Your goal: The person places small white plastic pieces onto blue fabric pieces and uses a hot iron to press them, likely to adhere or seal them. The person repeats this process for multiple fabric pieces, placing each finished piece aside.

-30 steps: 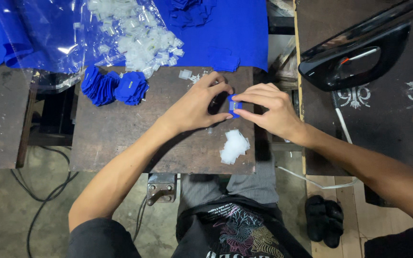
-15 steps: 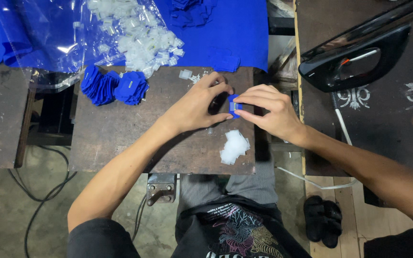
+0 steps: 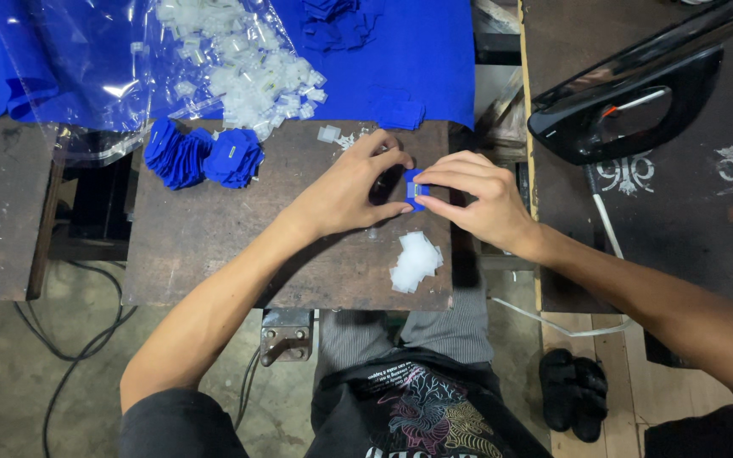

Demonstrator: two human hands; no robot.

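Pinching a small blue fabric piece [image 3: 415, 188] near the table's [image 3: 214, 254] far right edge, both hands, left [image 3: 351, 191] and right [image 3: 477, 199], had barely shifted since a second before; perhaps fitting a clear tab.

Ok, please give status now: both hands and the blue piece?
Left hand and right hand pinch small blue fabric piece together. White scraps beside, not blocking.

We see almost no change: our left hand [image 3: 351, 192] and right hand [image 3: 472, 199] stay pinched on the small blue piece [image 3: 414, 188].
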